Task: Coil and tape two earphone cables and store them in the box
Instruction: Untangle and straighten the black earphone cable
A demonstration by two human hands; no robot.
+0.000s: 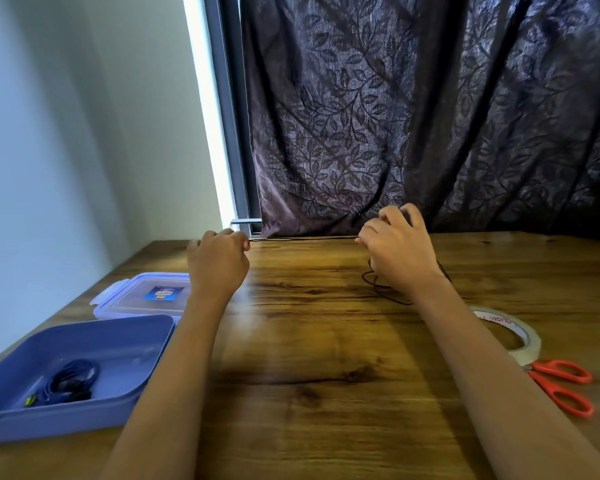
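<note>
left hand [219, 261]: at 11 o'clock on the table [326, 375], back of hand to camera. Fingers [238, 237] curled tight, pinching 1 end of the black cable [302, 239] at the thumb side. Exact finger pads hidden behind the knuckles.
right hand [399, 251]: at 1 o'clock, back of hand to camera. Fingers [368, 233] curled, tips closed on the same black cable at the hand's 9 o'clock edge. Can't tell which fingers make the pinch.
black cable: 1 straight, taut run between the 2 hands, just above the far table edge. Slack loops hang under the right hand and lie on the wood at its 6 o'clock.
blue cable [71, 377]: coiled, lying in the box at 8 o'clock. Tape on it: can't tell.
box [66, 422]: blue, open, at 8 o'clock, touching the left forearm's outer side in view.
lid [132, 299]: off, flat on the table at 10 o'clock, just behind the box.
tape roll [513, 330]: flat at 3 o'clock, just beside the right forearm, untouched.
scissors [561, 386]: orange handles, at 4 o'clock, just beside the tape roll, blades hidden by the forearm.
curtain [430, 116]: dark leaf pattern, at 12 o'clock behind the table.
</note>
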